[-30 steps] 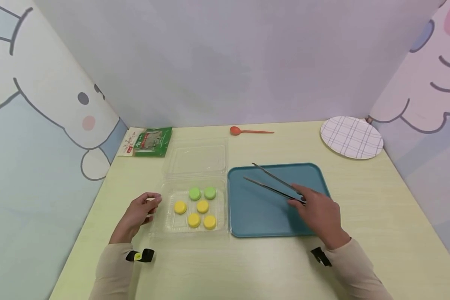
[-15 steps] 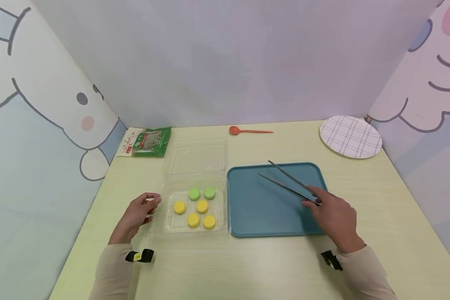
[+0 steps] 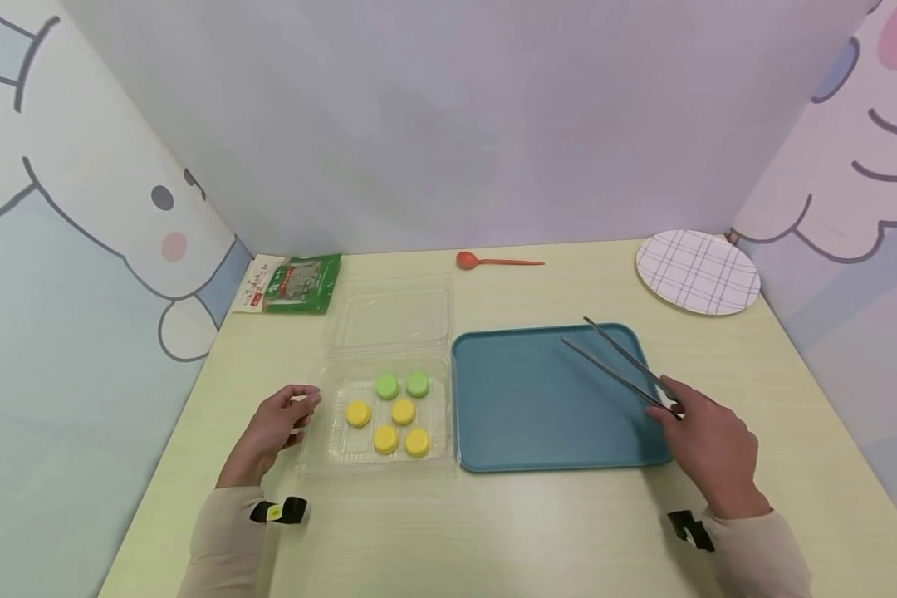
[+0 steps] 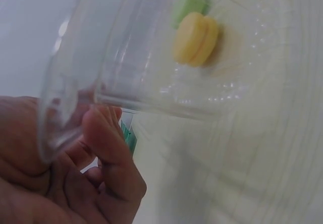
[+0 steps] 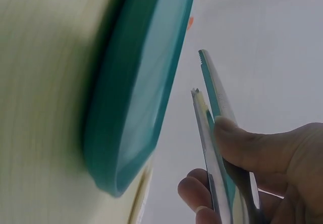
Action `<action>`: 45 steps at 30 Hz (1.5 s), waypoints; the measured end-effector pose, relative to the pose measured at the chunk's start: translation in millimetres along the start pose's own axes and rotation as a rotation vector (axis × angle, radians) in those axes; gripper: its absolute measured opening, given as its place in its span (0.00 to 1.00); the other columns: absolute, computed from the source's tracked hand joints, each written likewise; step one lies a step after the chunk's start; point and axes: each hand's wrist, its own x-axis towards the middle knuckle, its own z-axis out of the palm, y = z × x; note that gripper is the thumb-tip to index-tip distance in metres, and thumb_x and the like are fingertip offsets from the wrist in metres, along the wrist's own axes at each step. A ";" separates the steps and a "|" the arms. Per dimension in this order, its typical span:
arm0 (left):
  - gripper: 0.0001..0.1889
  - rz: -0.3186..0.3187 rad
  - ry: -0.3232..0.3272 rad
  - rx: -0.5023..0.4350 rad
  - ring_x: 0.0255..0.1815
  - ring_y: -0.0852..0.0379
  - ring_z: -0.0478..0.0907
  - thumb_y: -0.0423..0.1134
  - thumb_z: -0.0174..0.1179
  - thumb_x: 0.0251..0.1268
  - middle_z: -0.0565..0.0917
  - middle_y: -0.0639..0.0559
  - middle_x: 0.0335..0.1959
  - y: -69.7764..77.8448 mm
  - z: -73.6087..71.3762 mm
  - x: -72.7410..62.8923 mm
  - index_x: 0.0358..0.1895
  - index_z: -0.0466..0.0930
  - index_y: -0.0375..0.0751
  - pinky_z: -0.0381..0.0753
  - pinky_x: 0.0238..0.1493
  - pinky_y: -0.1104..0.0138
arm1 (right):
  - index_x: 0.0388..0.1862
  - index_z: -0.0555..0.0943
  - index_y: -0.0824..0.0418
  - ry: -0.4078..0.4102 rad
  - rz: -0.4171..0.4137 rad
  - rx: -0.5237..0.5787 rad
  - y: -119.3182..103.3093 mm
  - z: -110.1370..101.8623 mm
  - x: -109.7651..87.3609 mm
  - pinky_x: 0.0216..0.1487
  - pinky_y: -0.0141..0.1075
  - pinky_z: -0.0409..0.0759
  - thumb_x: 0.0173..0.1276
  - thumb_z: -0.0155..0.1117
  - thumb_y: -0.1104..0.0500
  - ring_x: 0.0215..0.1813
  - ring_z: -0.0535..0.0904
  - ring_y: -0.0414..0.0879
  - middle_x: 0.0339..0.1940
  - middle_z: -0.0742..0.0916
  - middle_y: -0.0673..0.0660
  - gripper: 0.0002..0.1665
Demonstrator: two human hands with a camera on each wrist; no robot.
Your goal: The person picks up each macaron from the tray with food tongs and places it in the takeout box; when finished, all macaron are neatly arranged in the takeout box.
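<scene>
My left hand (image 3: 275,423) pinches the left rim of a clear plastic clamshell box (image 3: 316,448), its thumb and fingers at the edge in the left wrist view. The box lies with its lid (image 3: 396,317) folded back. Inside are two green macarons (image 3: 417,384) and several yellow macarons (image 4: 196,38). In my right hand (image 3: 713,448) is a pair of metal tongs (image 3: 619,375), gripped between thumb and fingers. The tong arms are spread with nothing between the tips. They point forward and left, over the right part of a blue tray (image 3: 523,415).
A green and white food packet (image 3: 299,284) lies at the back left of the table (image 3: 538,531). An orange-red spoon (image 3: 467,261) sits along the back edge. At the back right is a checked oval plate (image 3: 697,272). Walls stand behind and on both sides.
My right hand has moved right with the tongs, from over the tray's middle to its right edge. The left hand, the box and the macarons stay where they were.
</scene>
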 end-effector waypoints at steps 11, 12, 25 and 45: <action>0.21 -0.007 -0.015 -0.023 0.30 0.59 0.70 0.48 0.55 0.78 0.72 0.53 0.31 -1.7 -0.4 -0.5 0.63 0.70 0.38 0.74 0.32 0.66 | 0.70 0.68 0.73 -0.062 0.053 -0.006 19.2 -6.0 -3.3 0.25 0.54 0.75 0.71 0.65 0.61 0.42 0.80 0.73 0.47 0.83 0.76 0.33; 0.20 -0.005 -0.014 -0.023 0.30 0.59 0.70 0.48 0.55 0.78 0.72 0.54 0.31 -1.7 -0.5 -0.4 0.63 0.70 0.38 0.74 0.32 0.66 | 0.70 0.67 0.74 -0.067 0.055 -0.004 20.7 -6.6 -3.3 0.27 0.56 0.75 0.71 0.65 0.62 0.43 0.80 0.74 0.48 0.83 0.77 0.33; 0.21 -0.002 -0.011 -0.016 0.30 0.58 0.70 0.47 0.55 0.78 0.72 0.53 0.30 2.5 0.4 -3.1 0.63 0.70 0.37 0.73 0.31 0.66 | 0.66 0.58 0.89 -0.083 0.000 0.003 39.0 -9.0 1.3 0.34 0.61 0.76 0.68 0.52 0.72 0.43 0.77 0.79 0.44 0.78 0.84 0.31; 0.20 0.010 -0.010 -0.012 0.29 0.59 0.70 0.48 0.55 0.78 0.72 0.54 0.29 -0.6 0.4 -0.3 0.62 0.71 0.37 0.73 0.31 0.67 | 0.34 0.70 0.72 -0.231 0.058 -0.059 53.1 -12.3 11.3 0.22 0.47 0.69 0.65 0.56 0.67 0.24 0.72 0.56 0.22 0.77 0.65 0.07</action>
